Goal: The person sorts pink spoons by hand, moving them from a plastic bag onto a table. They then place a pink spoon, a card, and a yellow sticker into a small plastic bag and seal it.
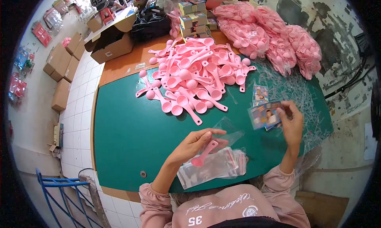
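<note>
My left hand (195,143) is closed near the table's front edge. A pink measuring spoon (204,154) hangs at its fingers, bowl toward me, and a clear plastic bag (234,136) sticks out to the right from the same fingers. Under that hand lies a stack of clear plastic bags (198,175). Farther right, my right hand (293,120) pinches printed cards (266,114) between thumb and fingers, raised over the table. Just beyond them, another printed card (260,93) lies on the green top. A large heap of pink measuring spoons (190,69) covers the table's far middle.
Bulging bags of pink spoons (242,27) line the back right, beside stacked card bundles (193,19). Clear plastic strips (295,105) litter the right side. An open cardboard box (113,45) stands at the back left. A blue metal frame (65,184) is at lower left. A person (102,0) sits far off.
</note>
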Motion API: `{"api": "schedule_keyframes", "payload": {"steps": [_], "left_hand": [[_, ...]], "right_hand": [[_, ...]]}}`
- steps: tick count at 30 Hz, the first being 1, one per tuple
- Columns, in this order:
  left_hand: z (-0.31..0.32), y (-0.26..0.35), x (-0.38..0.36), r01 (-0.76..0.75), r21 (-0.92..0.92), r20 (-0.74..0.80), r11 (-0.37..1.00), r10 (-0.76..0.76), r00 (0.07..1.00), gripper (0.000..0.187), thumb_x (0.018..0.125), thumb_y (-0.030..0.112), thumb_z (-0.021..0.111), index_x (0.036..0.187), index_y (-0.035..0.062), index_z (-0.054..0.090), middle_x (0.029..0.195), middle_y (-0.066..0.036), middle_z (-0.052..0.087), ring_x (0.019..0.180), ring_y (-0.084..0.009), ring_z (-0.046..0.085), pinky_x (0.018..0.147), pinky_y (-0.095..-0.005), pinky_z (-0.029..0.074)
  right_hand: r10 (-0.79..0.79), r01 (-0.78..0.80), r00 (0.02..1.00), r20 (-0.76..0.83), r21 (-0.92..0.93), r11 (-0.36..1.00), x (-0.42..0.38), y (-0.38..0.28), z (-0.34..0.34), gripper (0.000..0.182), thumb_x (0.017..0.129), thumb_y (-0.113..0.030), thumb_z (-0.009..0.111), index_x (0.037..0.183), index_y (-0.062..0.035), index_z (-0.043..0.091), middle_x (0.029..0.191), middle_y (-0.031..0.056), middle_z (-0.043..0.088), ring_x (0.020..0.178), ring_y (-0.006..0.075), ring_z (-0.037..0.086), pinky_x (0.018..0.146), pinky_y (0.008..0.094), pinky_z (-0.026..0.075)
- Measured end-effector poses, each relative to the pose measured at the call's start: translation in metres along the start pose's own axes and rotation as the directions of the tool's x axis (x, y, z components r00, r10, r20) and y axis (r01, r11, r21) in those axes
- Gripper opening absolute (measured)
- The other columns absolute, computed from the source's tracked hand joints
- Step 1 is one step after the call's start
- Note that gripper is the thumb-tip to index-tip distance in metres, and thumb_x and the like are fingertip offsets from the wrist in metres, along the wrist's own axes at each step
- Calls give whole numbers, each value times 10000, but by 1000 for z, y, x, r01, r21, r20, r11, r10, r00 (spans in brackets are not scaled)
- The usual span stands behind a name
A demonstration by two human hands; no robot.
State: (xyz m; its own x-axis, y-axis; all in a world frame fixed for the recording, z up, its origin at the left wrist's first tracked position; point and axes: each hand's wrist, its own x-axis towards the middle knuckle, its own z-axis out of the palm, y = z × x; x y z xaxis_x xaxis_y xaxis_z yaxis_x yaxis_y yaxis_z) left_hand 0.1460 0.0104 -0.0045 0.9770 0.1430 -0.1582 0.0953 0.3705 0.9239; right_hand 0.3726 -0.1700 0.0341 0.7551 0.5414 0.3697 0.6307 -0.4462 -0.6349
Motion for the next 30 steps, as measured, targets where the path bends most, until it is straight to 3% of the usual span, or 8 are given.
{"api": "schedule_keyframes", "payload": {"steps": [2, 8, 14, 18, 22, 24, 28, 30], "left_hand": [[4, 1, -1, 17, -22, 13, 1000, -16, 1000, 413, 959, 300, 324, 1186, -9, 477, 1046, -148, 595, 953, -171, 577, 813, -273, 470], [0, 2, -3, 23, 106, 24, 994, -26, 999, 422, 957, 311, 326, 1170, -18, 481, 1022, -154, 602, 936, -166, 579, 802, -272, 469], [5, 2, -4, -2, -14, 73, 1000, 3, 997, 452, 952, 341, 327, 1169, -26, 475, 998, -166, 612, 905, -176, 589, 777, -275, 480], [5, 9, -5, 26, 0, 24, 1000, -26, 999, 430, 953, 326, 329, 1153, -23, 480, 1018, -152, 605, 915, -185, 590, 758, -279, 491], [0, 0, -4, 8, 35, -56, 999, -6, 998, 393, 956, 299, 331, 1107, -18, 506, 1012, -135, 599, 903, -174, 583, 758, -281, 493], [-3, -2, -3, 86, 129, -53, 988, -80, 995, 365, 957, 275, 337, 1052, -22, 526, 973, -105, 597, 842, -141, 570, 749, -264, 480], [-4, -3, 1, -23, 346, -13, 938, 30, 999, 356, 956, 253, 346, 1089, -21, 530, 907, -64, 596, 774, -111, 542, 716, -246, 461], [0, -3, 2, -125, 489, 51, 863, 115, 992, 367, 942, 233, 386, 1235, 21, 450, 794, -72, 595, 696, -106, 517, 672, -250, 437]], "right_hand": [[156, -280, 956, 250, 606, 744, -13, -39, 4, 152, 738, -45, 623, 875, -8, 569, 796, 79, 597, 622, 159, 570, 572, 264, 455], [-169, -47, 825, 539, 364, 930, -21, -60, 6, 90, 774, -16, 592, 861, -17, 569, 750, 37, 602, 660, 76, 561, 531, 223, 451], [54, -90, 993, 105, 384, 919, -10, -44, 7, 108, 823, -26, 553, 921, -13, 508, 821, 64, 596, 690, 107, 573, 509, 223, 495], [32, -275, 938, 346, 681, 678, -21, -39, 21, 117, 815, -2, 554, 912, -9, 488, 836, 42, 577, 743, 96, 571, 522, 227, 506], [-29, -325, 876, 481, 633, 702, -22, -44, 26, 125, 789, -7, 589, 880, -18, 505, 811, 32, 581, 705, 97, 560, 541, 225, 471], [-65, -211, 828, 557, 417, 884, -17, -50, 24, 123, 769, -41, 616, 830, -8, 515, 762, 51, 577, 681, 105, 554, 531, 246, 451], [-193, -48, 810, 554, 390, 920, -10, -53, 27, 159, 750, -86, 639, 792, 4, 515, 707, 75, 557, 645, 120, 546, 525, 271, 440], [-285, -59, 659, 697, 425, 903, -11, -48, 33, 190, 737, -110, 652, 800, 6, 515, 703, 92, 550, 628, 140, 543, 523, 274, 427]]}}
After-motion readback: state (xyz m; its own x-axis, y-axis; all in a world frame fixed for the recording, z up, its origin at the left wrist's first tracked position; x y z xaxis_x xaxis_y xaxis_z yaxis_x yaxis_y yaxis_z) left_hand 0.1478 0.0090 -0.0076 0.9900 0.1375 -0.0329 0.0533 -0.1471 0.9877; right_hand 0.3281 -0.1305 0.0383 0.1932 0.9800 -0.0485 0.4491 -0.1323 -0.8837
